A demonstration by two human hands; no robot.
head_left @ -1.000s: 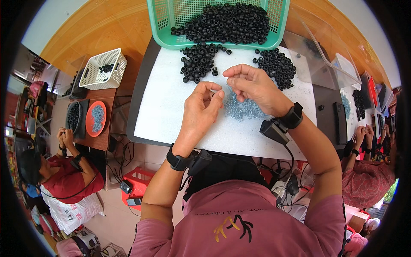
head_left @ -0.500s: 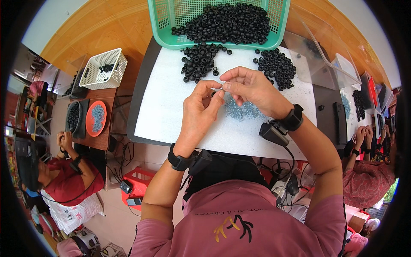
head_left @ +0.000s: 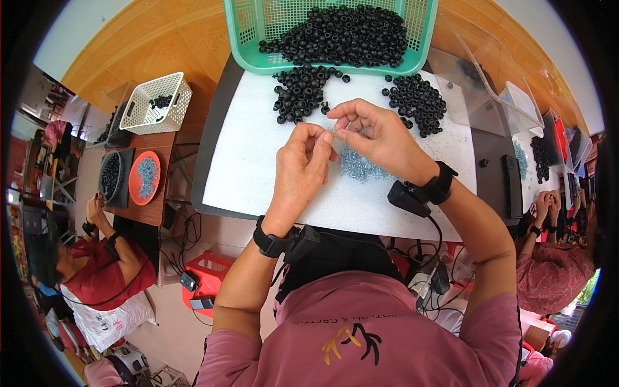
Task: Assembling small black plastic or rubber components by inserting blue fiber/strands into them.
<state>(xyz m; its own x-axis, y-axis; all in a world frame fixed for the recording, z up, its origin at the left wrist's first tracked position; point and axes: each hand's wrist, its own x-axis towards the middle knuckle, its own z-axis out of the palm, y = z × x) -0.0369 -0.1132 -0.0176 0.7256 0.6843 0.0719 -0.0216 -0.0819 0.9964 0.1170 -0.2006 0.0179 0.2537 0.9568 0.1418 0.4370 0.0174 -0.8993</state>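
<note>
My left hand (head_left: pixel 303 164) and my right hand (head_left: pixel 377 138) meet fingertip to fingertip above a white foam mat (head_left: pixel 251 155). Between the fingertips is a tiny pale part, too small to make out. Under my right hand lies a heap of small blue-grey metal pieces (head_left: pixel 358 166). Two loose piles of black rubber rings sit on the mat beyond my hands, one on the left (head_left: pixel 300 93) and one on the right (head_left: pixel 418 100). A green mesh basket (head_left: pixel 248 39) full of the same black rings stands at the far edge.
A white basket (head_left: pixel 158 103) sits at the left on a neighbouring table, near a black bowl (head_left: pixel 109 175) and an orange dish (head_left: pixel 145 177). A person in red (head_left: pixel 97 271) works at the left, another person (head_left: pixel 548 258) at the right. Clear plastic trays (head_left: pixel 509 103) lie to the right.
Both hands have lifted slightly and drawn together, fingertips now pinching at one small piece above the blue-grey heap.
</note>
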